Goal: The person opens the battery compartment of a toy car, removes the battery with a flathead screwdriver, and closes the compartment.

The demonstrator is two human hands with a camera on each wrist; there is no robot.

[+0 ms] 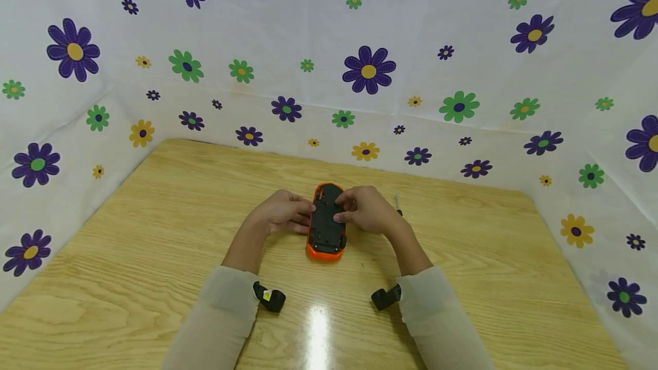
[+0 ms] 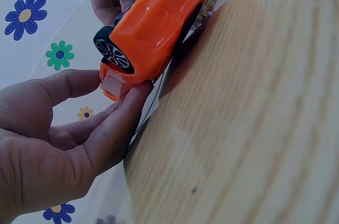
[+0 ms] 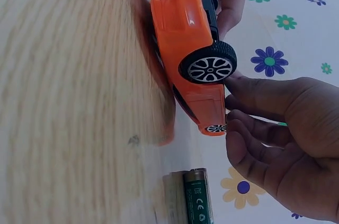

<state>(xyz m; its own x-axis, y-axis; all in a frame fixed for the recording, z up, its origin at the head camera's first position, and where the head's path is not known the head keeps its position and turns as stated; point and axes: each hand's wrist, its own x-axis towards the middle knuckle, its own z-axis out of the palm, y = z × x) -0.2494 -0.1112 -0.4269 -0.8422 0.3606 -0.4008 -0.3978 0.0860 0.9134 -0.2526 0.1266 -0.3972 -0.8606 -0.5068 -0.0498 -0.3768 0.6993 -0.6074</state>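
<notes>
An orange toy car lies upside down on the table, its black underside facing up. My left hand grips the car by its left side; in the left wrist view, its fingers hold the body near one end. My right hand bends over the car's right side, with thumb and fingertips at the underside. In the right wrist view, the right hand has its fingertips against the chassis beside a spoked wheel. Whether a small piece lies between those fingertips is hidden.
A screwdriver lies beyond the right wrist, its handle partly covered by the arm. In the right wrist view, a green battery is on the table near the car. Flower-patterned cloth rises behind the wooden table and at its sides.
</notes>
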